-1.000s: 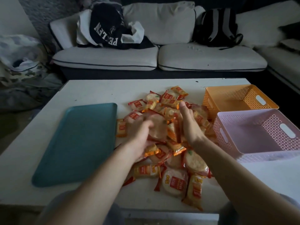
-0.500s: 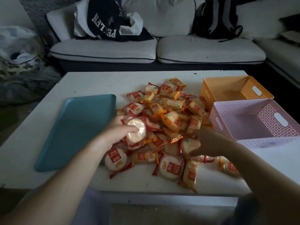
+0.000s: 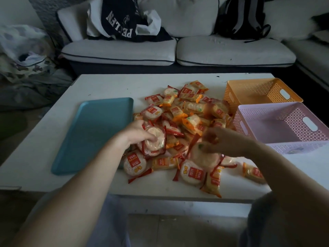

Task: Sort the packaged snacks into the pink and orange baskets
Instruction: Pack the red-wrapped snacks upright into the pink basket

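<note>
A heap of packaged snacks (image 3: 187,111) is lying across the middle of the white table (image 3: 110,86), its red and orange wrappers overlapping. The left hand (image 3: 137,134) is reaching into the near left side of the heap. Its grip is clamped on a round packet (image 3: 154,139) with red edges, the fingers curling over the packet's near rim, and the packet is resting on top of others. The right hand (image 3: 227,139) is showing blurred over the near right side of the heap. Its grip is pinching the upper edge of a second round packet (image 3: 204,157), which is tilting toward the table's near edge; I cannot tell whether it is lifting clear of the packets beneath. The orange basket (image 3: 258,86) is standing at the far right of the table, and the pink basket (image 3: 292,113) is standing just in front of it. The heap's right edge is reaching up to their left walls. A teal tray (image 3: 96,132) is lying flat just beside the heap on the left. Beyond the table a pale sofa (image 3: 160,52) is carrying a dark garment (image 3: 121,20) with white letters and a black backpack (image 3: 243,16)
</note>
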